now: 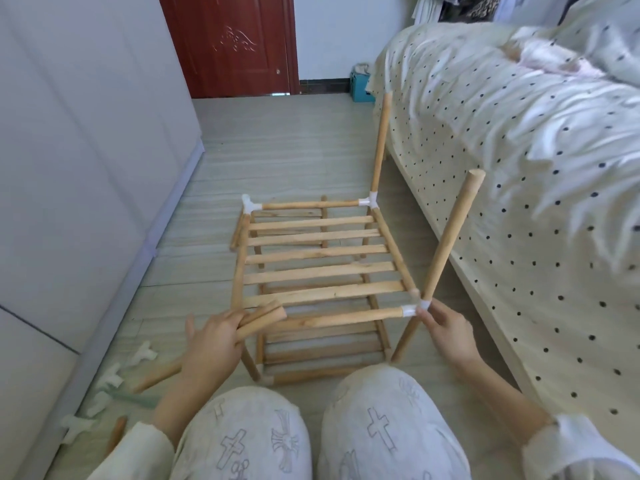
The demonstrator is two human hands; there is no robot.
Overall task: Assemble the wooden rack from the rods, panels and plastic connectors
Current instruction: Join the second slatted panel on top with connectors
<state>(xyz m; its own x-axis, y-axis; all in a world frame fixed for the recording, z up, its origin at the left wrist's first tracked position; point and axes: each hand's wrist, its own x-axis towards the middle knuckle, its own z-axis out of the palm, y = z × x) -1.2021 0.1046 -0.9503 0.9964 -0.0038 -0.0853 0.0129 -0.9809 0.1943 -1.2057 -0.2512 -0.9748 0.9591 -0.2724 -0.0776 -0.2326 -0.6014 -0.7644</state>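
The part-built wooden rack stands on the floor in front of my knees, with a slatted upper panel and a second slatted panel below. Two upright rods rise on its right side, a far one and a near one. White plastic connectors join the corners. My right hand pinches the near right connector at the foot of the near upright. My left hand grips two loose rods at the rack's near left corner.
Several loose white connectors and a rod lie on the floor at the lower left, beside a white wardrobe. A bed with a dotted cover runs along the right. A red door and a teal box are beyond.
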